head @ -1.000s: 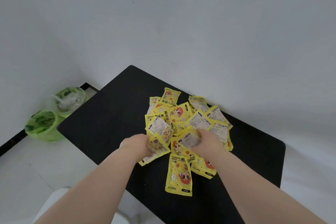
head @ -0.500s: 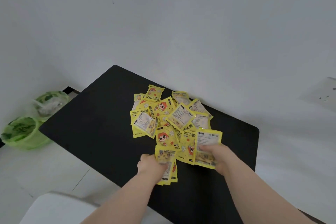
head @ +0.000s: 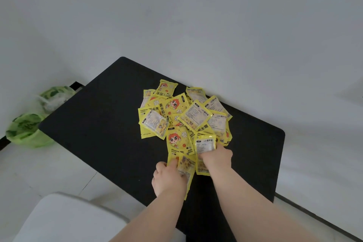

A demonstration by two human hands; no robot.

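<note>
While my left hand (head: 169, 180) grips a thin stack (head: 186, 165) of yellow hand-warmer packets, fingers curled round its near end, my right hand (head: 216, 158) pinches one more packet (head: 204, 146), label side up, fingers curled over its lower half. That packet sits at 1 o'clock of the stack; whether the two touch or just overlap in view, I can't tell. Both are low over the black table (head: 94, 124), near its 6 o'clock edge. The loose pile (head: 193, 116) spreads at 12 o'clock from my hands, with the packets overlapping at all angles. Risks, my read only. One: the wrappers look glossy, so the stack may fan out or slide from my left grip when the new packet goes on, since I hold only one end. Two: the stack already looks skewed, and adding more at an angle makes it worse. Three: I'm working close to the near edge, so anything dropped could skid off to the floor. Four: a cartoon-face packet (head: 176, 140) lies just at 11 o'clock of my right hand, touching the stack's far end, and a careless pull could drag it along or tip pile pieces out of place. Five: faces and label sides are mixed, so the stack may end up unsorted. Green bags (head: 27, 129) sit on the floor off the table's 9 o'clock side, well apart and no hazard.
</note>
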